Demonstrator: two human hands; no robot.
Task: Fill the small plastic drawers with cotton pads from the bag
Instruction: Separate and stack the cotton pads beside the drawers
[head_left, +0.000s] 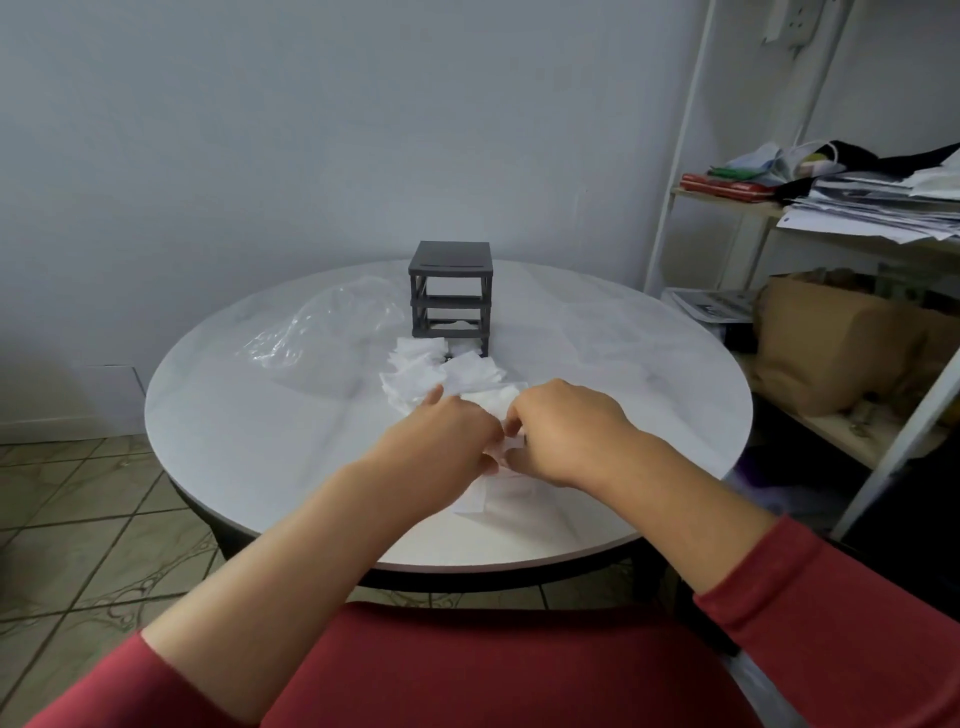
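Cotton pads (441, 374) lie in a loose white heap on the round white surface (260, 415), running from the foot of the small dark grey drawer unit (451, 296) back toward the person. The unit stands upright beyond the heap, near the middle of the surface, and the farthest pads lie just against its base. A crumpled clear plastic bag (322, 327) lies just left of the unit.

Both hands meet at the near end of the heap, almost touching each other. The left hand (447, 436) has its fingers curled down into the pads. The right hand (566, 431) pinches a pad between thumb and forefinger. More pads lie under and behind the wrists. Red sleeves (831, 597) cover the forearms. A shelf (727, 202) on the right carries stacked papers (872, 208).
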